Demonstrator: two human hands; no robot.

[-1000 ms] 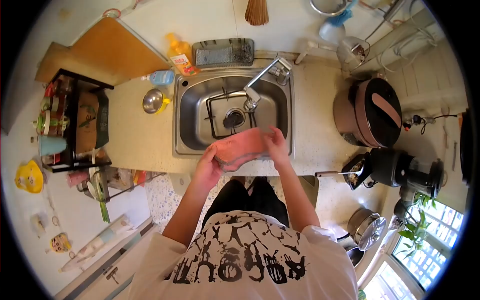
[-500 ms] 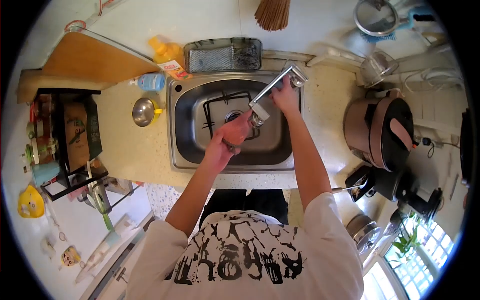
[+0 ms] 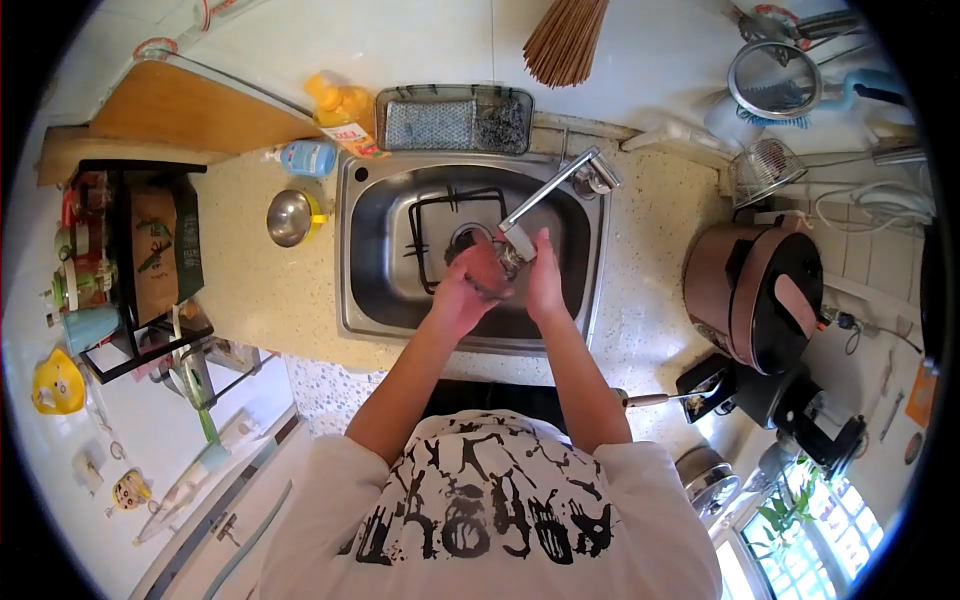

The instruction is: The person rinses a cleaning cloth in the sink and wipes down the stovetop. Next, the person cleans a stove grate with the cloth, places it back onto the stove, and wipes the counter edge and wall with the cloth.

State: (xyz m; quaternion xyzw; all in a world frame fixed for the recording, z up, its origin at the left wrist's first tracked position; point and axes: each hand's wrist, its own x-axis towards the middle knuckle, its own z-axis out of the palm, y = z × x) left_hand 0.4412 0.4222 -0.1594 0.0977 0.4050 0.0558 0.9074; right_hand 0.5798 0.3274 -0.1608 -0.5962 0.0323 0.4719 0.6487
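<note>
My left hand [image 3: 462, 297] holds the crumpled pink cloth [image 3: 484, 268] under the spout of the silver faucet [image 3: 545, 200], over the front part of the steel sink [image 3: 378, 312]. Just right of the spout's end, my right hand [image 3: 544, 278] is upright with its fingers extended and nothing visible in it. Whether it touches the faucet head I cannot tell. Behind the hands, a black metal pan rack [image 3: 416, 236] lies on the sink bottom around the drain, which the cloth partly hides.
Behind the sink stand a grey tray [image 3: 430, 124], an orange bottle [image 3: 343, 108] and a blue bottle [image 3: 307, 158]. A metal cup [image 3: 291, 218] is on the left counter, beside a black rack [image 3: 125, 270]. A pink-brown cooker [image 3: 720, 290] stands at right.
The cloth went from being spread between both hands to bunched in my left hand under the spout. My right hand reached to the faucet base, then came back beside the spout.
</note>
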